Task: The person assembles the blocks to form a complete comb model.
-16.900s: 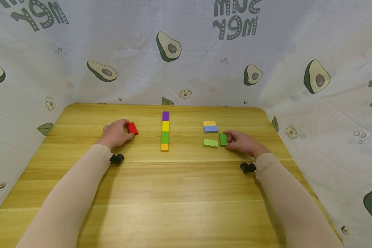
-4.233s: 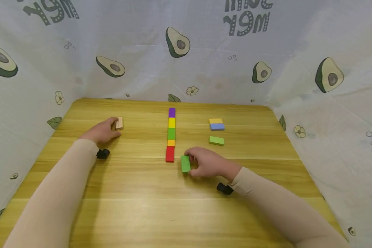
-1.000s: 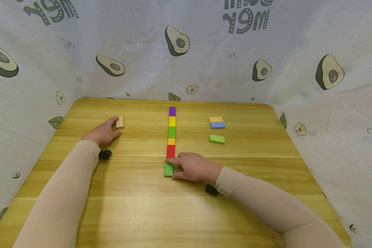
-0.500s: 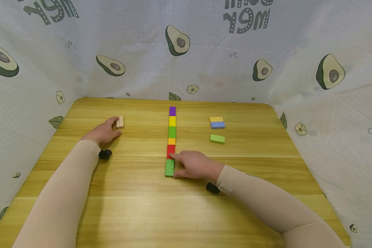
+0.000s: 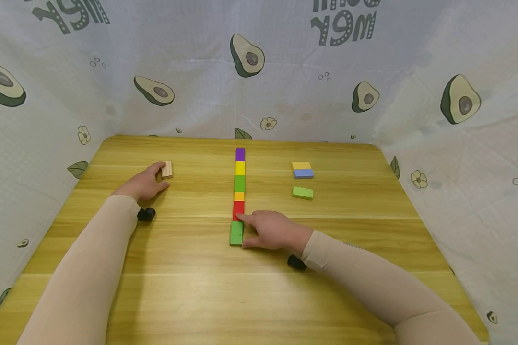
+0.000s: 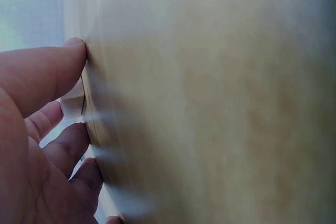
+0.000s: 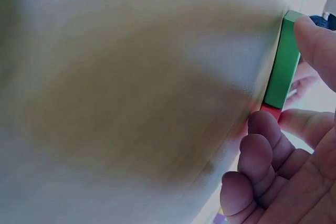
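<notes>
Blocks in a straight row [image 5: 239, 184] run from far to near down the middle of the worktop [image 5: 241, 297]: purple, yellow, green, orange, red [image 5: 238, 207] and, nearest, a second green block [image 5: 236, 235]. These six look set in place, end to end. The right hand [image 5: 269, 230] is at the near end, its thumb touching the near green block and its index finger resting on the red one; the fingers are relaxed and apart, with no firm grip on anything. On the left, the left hand [image 5: 143, 184] lies beside a plain wood block [image 5: 167, 169], thumb and fingers spread loosely about it rather than closed. On the right lie a light green block [image 5: 302, 193] and, farther off, a pale orange block [image 5: 301, 165] touching a blue block [image 5: 303, 174]. Those four are outside the row, so the lining-up seems more than half done, if they belong to it; the right hand appears to be straightening the joint.
</notes>
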Tool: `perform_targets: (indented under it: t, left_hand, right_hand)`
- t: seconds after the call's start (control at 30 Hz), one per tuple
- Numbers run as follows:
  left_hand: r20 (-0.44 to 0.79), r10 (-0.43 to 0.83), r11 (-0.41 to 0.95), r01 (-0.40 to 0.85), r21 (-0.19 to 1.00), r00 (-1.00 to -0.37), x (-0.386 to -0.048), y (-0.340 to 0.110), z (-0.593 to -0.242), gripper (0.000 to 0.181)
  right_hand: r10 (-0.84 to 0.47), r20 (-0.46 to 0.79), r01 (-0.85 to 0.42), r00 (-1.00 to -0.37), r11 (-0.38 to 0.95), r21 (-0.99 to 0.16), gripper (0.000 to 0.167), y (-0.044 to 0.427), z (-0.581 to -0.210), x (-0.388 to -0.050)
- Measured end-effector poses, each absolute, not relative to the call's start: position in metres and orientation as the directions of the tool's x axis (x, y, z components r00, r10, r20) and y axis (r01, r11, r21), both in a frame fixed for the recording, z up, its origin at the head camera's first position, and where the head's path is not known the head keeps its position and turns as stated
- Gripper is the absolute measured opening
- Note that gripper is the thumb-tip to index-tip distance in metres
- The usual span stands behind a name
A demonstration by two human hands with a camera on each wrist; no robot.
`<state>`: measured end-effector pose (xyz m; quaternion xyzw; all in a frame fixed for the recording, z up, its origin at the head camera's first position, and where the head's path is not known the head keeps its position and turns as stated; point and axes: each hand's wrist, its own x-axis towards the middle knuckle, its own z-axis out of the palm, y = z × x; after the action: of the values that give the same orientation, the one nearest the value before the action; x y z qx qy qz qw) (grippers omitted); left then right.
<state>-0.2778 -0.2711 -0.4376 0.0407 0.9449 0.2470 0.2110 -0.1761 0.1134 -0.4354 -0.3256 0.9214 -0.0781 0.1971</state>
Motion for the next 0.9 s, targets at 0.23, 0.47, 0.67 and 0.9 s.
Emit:
perform_targets:
  t: [0.23,0.47,0.67,0.9]
  left_hand:
    - [-0.381,0.184,0.873,-0.028,0.486,-0.906,-0.2787,-0.2720,-0.4390,0.081]
    - [-0.378,0.191,0.870,-0.022,0.492,-0.906,-0.2789,-0.2729,-0.4399,0.082]
    - [-0.380,0.193,0.869,-0.022,0.494,-0.905,-0.2800,-0.2734,-0.4414,0.082]
    - [-0.377,0.187,0.868,-0.027,0.496,-0.907,-0.2788,-0.2722,-0.4402,0.081]
  right_hand:
    - [-0.634,-0.300,-0.571,-0.713,0.773,-0.276,0.082,0.1137,-0.4357,-0.1762]
    - [-0.699,-0.261,-0.623,-0.665,0.713,-0.323,0.070,0.1105,-0.4356,-0.1743]
    - [-0.697,-0.266,-0.632,-0.666,0.717,-0.295,0.065,0.1077,-0.4363,-0.1736]
    - [-0.696,-0.266,-0.629,-0.667,0.718,-0.300,0.063,0.1083,-0.4358,-0.1735]
